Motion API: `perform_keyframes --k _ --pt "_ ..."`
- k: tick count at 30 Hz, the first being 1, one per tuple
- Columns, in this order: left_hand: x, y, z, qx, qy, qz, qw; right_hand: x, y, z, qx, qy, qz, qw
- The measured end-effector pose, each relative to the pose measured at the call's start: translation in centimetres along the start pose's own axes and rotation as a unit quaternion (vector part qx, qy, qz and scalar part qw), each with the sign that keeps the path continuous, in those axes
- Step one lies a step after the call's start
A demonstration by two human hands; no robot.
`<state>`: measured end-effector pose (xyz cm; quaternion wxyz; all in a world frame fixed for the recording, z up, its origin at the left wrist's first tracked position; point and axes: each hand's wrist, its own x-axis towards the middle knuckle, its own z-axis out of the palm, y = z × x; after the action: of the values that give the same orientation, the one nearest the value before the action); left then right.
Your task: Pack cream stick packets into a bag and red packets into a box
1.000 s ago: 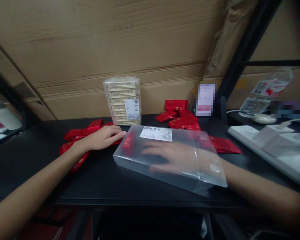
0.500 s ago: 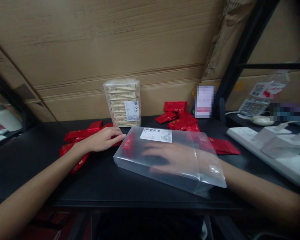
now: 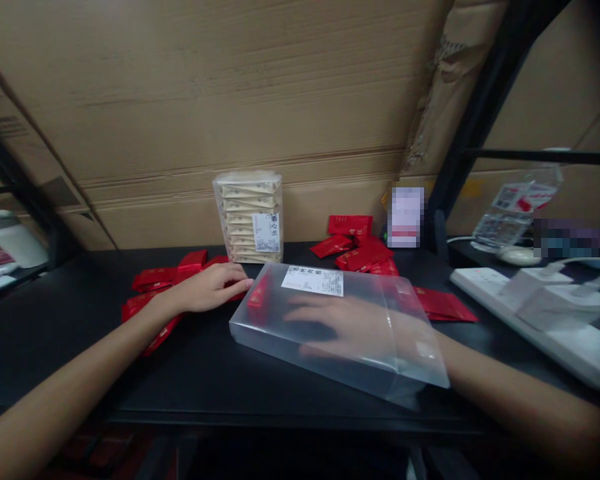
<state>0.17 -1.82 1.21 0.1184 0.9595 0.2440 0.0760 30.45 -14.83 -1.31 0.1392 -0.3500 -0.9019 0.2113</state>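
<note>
1. Clear plastic box [image 3: 275,328]: center of frame, lying flat on the black counter [image 3: 195,380], open end to the right. White label [image 3: 313,281] on its top face, upper left part.
2. Right hand [image 3: 333,327]: in the box, arm entering at the open end; seen through the clear top, fingers spread. Blurry through plastic, no grip on anything visible.
3. Left hand [image 3: 210,288]: left of center, palm down, fingers close together, thumb pointing at the box's upper left edge. Can't tell if thumb touches it, or if the hand pinches anything.
4. Red patch [image 3: 257,295] shows through the box's upper left corner; inside or behind, can't tell.
5. Red packets, left group [image 3: 155,279]: around and partly under left hand and forearm.
6. Red packets, right group [image 3: 365,253]: loose pile behind the box, right of center. More red packets [image 3: 445,305] just right of box.
7. Upright clear box [image 3: 247,217]: behind, upper middle, beige packets stacked inside, labeled.
8. Right side: white power strip [image 3: 555,340] with plugs; clear bottle [image 3: 513,207] beyond, tilted in view.
9. Cardboard [image 3: 240,93] across the back.
</note>
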Motion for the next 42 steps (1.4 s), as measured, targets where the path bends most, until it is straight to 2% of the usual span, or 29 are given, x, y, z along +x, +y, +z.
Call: perform_keyframes --k 15,32,38,42 --pt "-0.5 0.6 -0.3 -0.005 0.006 0.005 1.0 0.1 -0.7 -0.1 0.012 0.001 0.002 1.0" --pt "-0.6 0.4 -0.2 -0.009 0.019 0.01 1.0 0.2 -1.1 -0.2 0.015 0.019 -0.001 1.0" --pt "-0.6 0.6 -0.3 0.003 0.019 0.014 1.0 0.2 -1.6 0.3 0.025 -0.021 -0.009 0.999" --pt "-0.6 0.6 -0.3 0.009 0.015 0.013 1.0 0.4 -1.5 0.4 0.036 -0.007 -0.019 0.999"
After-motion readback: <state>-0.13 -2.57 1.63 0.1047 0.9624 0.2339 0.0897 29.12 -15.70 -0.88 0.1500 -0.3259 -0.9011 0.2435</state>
